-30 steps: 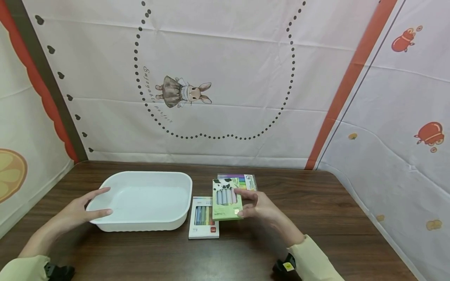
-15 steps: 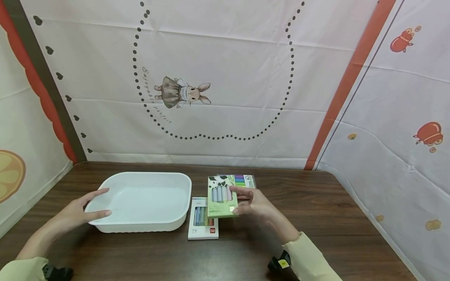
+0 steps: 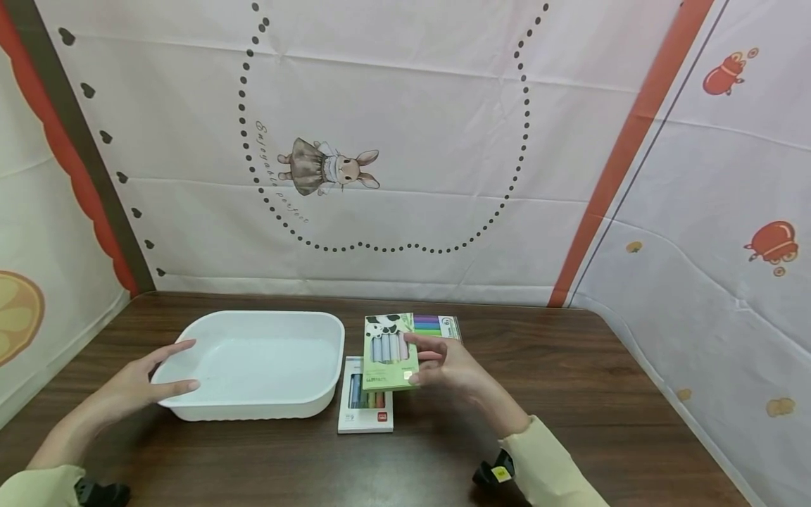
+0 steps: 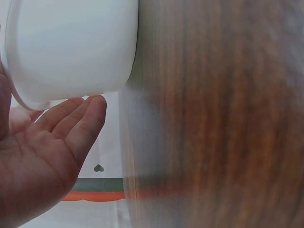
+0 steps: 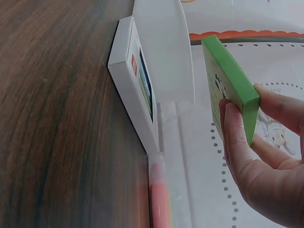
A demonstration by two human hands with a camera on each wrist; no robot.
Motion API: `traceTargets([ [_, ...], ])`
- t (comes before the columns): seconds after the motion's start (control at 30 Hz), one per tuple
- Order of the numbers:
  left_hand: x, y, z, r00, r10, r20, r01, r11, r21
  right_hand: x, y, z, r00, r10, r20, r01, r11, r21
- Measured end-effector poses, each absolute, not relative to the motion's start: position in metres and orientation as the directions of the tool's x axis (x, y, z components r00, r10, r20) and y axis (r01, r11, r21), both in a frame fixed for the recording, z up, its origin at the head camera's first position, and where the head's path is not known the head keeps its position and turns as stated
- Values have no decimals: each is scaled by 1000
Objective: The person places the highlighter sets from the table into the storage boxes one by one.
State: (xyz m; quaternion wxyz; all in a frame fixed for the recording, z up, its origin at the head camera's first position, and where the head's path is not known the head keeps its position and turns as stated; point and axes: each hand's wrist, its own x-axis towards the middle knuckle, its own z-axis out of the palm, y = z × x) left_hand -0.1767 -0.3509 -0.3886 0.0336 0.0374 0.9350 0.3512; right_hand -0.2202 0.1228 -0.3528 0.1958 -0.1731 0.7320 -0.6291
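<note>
Left hand point(image 3: 131, 380) is resting, fingers loosely spread, at 9 o'clock on the white tray point(image 3: 253, 410), presumably steadying it, while right hand point(image 3: 448, 367) is pinching the green box point(image 3: 386, 366) by its 3 o'clock edge above the white box point(image 3: 365, 420), leaving the tray-side edge free.

passable: over white tray point(image 3: 260, 359), along table point(image 3: 570, 394) right of right hand point(image 3: 450, 366) | obstacles: left hand point(image 3: 129, 384) at tray rim, raised green box point(image 3: 388, 373), white box point(image 3: 367, 422) beside tray
</note>
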Motion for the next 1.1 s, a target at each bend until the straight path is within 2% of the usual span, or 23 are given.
traceTargets([
  [0.4,-176,-350,-389,-994,104,-36,55,748,661,-219,111,-348,-865,-496,-78,14,131,-991],
  [0.83,-177,-352,-389,-994,98,-50,41,753,657,-219,99,-347,-836,-547,-49,18,61,-998],
  [1.1,-177,-352,-389,-994,104,-43,50,751,658,-219,92,-347,-832,-553,-48,3,83,-997],
])
